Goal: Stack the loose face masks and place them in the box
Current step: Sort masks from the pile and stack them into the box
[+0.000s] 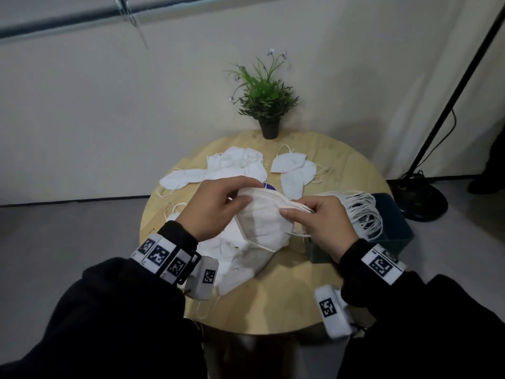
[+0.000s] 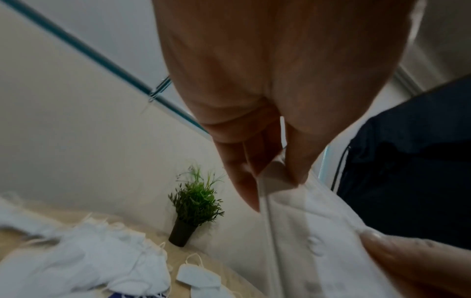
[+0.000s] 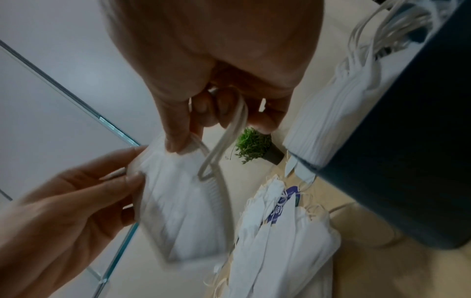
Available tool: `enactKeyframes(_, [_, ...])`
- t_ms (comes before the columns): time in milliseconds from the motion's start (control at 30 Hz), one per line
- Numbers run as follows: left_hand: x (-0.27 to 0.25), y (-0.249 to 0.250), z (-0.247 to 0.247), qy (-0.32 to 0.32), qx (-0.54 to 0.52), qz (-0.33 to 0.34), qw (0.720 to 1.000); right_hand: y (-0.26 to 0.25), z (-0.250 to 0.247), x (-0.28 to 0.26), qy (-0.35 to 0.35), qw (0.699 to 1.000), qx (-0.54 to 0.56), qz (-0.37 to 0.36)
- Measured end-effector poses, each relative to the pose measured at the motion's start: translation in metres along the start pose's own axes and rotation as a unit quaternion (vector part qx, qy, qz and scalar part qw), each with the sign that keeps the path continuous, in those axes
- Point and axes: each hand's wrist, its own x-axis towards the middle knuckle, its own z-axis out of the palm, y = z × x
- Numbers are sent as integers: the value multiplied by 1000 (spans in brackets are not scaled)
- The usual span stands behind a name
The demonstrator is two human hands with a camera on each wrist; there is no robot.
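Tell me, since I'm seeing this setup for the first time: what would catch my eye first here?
Probably the two hands above the middle of the round wooden table, the left hand and the right hand pinching opposite ends of a small stack of white face masks. Next, the loose masks scattered behind them, the dark box at the right edge with masks already in it, and the potted plant at the back.

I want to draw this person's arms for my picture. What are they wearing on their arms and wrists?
Both arms are in black sleeves. The left wrist band and right wrist band are white with black square code patterns. Under each wrist hangs a small box, grey on the left, white on the right, each with one code mark. The left hand and right hand are bare.
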Motion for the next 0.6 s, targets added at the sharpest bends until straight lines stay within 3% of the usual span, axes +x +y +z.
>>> enactKeyframes(133, [10,0,7,-62,69,-14,996,-16,-32,-6,-135,982,61,122])
enactKeyframes(233, [13,-7,22,-73,89,-31,993,-14,-63,0,-42,991,59,114])
enactKeyframes(467, [33,26,92,53,32,44,997,-9,-108,5,192,980,51,-1])
enactKeyframes(533, [37,32,114,47,31,44,997,-5,-119,3,218,975,48,9])
enactKeyframes(600, [37,32,136,12,45,35,998,4,-129,2,199,979,-4,35])
